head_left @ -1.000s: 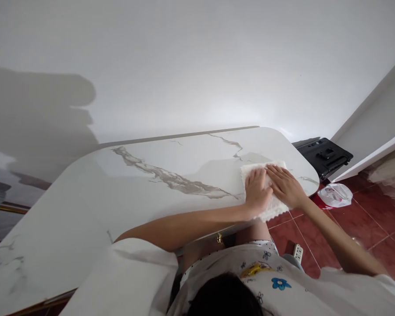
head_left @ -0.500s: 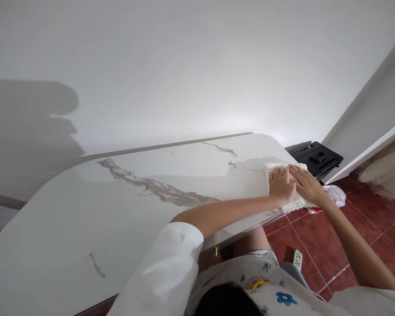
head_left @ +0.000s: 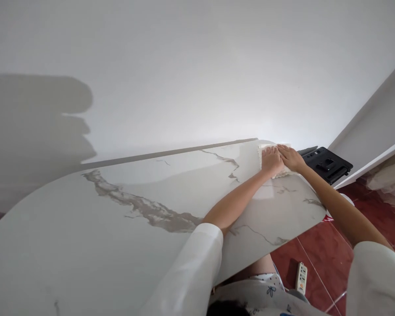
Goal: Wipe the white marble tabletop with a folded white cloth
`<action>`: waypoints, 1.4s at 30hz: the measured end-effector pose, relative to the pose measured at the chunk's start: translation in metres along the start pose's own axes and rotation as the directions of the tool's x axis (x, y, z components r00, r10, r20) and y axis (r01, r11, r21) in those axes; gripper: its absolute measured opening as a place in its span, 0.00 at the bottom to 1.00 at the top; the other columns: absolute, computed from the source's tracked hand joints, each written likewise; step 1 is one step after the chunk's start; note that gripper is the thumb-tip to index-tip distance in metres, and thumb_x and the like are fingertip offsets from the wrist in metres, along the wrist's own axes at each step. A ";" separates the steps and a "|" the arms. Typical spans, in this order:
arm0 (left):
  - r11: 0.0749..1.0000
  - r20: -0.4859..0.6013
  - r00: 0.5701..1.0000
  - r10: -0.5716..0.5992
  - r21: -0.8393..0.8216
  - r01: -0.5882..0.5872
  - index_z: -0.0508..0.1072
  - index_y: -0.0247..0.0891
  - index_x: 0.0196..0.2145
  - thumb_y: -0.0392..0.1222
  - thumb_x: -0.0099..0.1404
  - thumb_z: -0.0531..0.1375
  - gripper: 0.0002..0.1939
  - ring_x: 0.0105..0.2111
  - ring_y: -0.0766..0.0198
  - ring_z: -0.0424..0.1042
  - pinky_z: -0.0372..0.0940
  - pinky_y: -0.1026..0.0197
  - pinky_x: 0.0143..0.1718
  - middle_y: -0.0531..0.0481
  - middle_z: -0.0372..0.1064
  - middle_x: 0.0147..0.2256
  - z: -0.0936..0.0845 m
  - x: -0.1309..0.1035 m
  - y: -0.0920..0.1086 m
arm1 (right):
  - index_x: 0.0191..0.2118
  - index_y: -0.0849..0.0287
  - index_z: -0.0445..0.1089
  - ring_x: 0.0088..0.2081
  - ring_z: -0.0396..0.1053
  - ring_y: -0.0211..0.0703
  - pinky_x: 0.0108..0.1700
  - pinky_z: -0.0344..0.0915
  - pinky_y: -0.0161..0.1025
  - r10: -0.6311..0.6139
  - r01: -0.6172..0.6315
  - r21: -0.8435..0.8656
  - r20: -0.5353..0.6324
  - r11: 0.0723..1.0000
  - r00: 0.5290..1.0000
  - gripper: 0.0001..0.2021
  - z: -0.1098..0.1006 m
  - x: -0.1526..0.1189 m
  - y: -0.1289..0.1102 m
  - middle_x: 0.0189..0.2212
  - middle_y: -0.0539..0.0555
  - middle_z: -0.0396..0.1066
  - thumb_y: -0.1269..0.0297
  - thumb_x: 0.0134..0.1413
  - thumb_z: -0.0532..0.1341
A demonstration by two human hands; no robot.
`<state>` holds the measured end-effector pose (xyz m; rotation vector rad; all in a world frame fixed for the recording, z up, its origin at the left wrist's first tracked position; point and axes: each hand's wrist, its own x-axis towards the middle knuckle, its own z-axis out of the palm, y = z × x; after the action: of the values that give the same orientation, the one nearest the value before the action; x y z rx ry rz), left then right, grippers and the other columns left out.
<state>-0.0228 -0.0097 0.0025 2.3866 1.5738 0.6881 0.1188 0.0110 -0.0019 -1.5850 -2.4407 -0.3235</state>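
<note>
A cream-white cloth (head_left: 286,172) with a scalloped edge lies on the white marble-patterned tabletop (head_left: 171,184), at its far right corner by the wall. Pressed flat on the cloth's left part is my left hand (head_left: 271,160), its fingers pointing toward the wall. My right hand (head_left: 290,158) rests on the cloth just beside it, fingers stretched toward the left hand and touching it. Both palms are turned down, and part of the cloth is hidden under them.
Beyond the table's right end stands a black case (head_left: 327,164). A white power strip (head_left: 301,278) lies on the red tiled floor (head_left: 319,250). The pale wall (head_left: 191,70) runs along the table's back edge. Sheer fabric (head_left: 390,175) hangs at the far right.
Both hands and the cloth have moved away from the table's front edge toward the wall, to the back right corner. The view has shifted slightly, and more of the table's front right part shows.
</note>
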 end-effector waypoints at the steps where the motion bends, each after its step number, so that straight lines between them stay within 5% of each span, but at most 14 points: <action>1: 1.000 -0.007 1.000 -0.014 0.002 0.014 0.55 0.28 0.63 0.39 0.68 0.41 0.27 0.64 0.54 0.47 0.42 0.50 0.65 0.43 0.52 0.64 -0.001 0.008 -0.005 | 0.63 0.62 0.57 0.63 0.55 0.50 0.60 0.56 0.50 -0.010 0.010 0.012 0.001 1.000 1.000 0.26 0.002 0.011 0.001 0.62 0.58 0.59 0.59 0.64 0.41; 11: 0.993 -0.103 0.988 -0.114 -0.034 0.111 0.58 0.29 0.61 0.38 0.69 0.42 0.25 0.62 0.54 0.51 0.43 0.50 0.64 0.42 0.56 0.62 -0.004 0.059 -0.049 | 0.63 0.61 0.57 0.62 0.56 0.49 0.61 0.56 0.48 0.000 -0.004 0.106 0.033 0.994 0.999 0.25 0.019 0.089 0.001 0.62 0.55 0.59 0.59 0.65 0.43; 20: 0.994 -0.106 0.989 -0.105 0.022 0.108 0.56 0.26 0.62 0.39 0.70 0.41 0.26 0.63 0.52 0.49 0.43 0.50 0.65 0.42 0.53 0.63 -0.004 0.055 -0.045 | 0.63 0.65 0.57 0.63 0.54 0.48 0.63 0.53 0.46 -0.035 0.033 0.120 0.016 0.992 0.999 0.25 0.025 0.087 0.008 0.63 0.58 0.57 0.61 0.66 0.42; 26: 0.996 -0.076 0.993 -0.088 0.015 0.089 0.55 0.26 0.63 0.40 0.71 0.40 0.27 0.64 0.51 0.46 0.42 0.49 0.65 0.40 0.51 0.64 0.003 0.034 -0.021 | 0.63 0.63 0.57 0.64 0.53 0.49 0.62 0.54 0.49 -0.043 0.043 0.068 0.006 0.997 0.999 0.25 0.020 0.051 0.014 0.63 0.58 0.56 0.61 0.66 0.41; 32: 1.000 -0.072 0.997 0.015 0.005 -0.014 0.55 0.25 0.62 0.40 0.70 0.42 0.26 0.64 0.50 0.48 0.43 0.49 0.65 0.37 0.52 0.63 0.008 -0.012 0.016 | 0.64 0.58 0.56 0.64 0.53 0.48 0.61 0.55 0.50 0.018 -0.018 0.012 -0.025 1.000 1.000 0.25 0.003 -0.020 0.012 0.63 0.56 0.57 0.60 0.65 0.40; 38: 0.991 -0.059 0.990 0.130 -0.006 -0.131 0.58 0.25 0.60 0.39 0.69 0.43 0.25 0.63 0.50 0.51 0.46 0.48 0.63 0.36 0.55 0.61 0.005 -0.069 0.053 | 0.64 0.63 0.55 0.62 0.56 0.53 0.58 0.58 0.53 0.048 -0.054 -0.087 -0.068 0.995 0.996 0.26 -0.023 -0.101 -0.010 0.61 0.62 0.59 0.62 0.64 0.40; 42: 0.980 -0.025 0.980 0.198 -0.020 -0.198 0.58 0.25 0.60 0.39 0.69 0.44 0.25 0.63 0.50 0.50 0.45 0.49 0.63 0.37 0.55 0.62 -0.002 -0.104 0.061 | 0.64 0.65 0.54 0.62 0.56 0.54 0.58 0.59 0.54 0.055 -0.068 -0.140 -0.096 0.988 0.994 0.27 -0.035 -0.139 -0.036 0.61 0.63 0.59 0.63 0.64 0.39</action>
<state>-0.0080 -0.1296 0.0014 2.5506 1.3395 0.7679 0.1431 -0.1346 -0.0117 -1.6587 -2.3411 -0.5594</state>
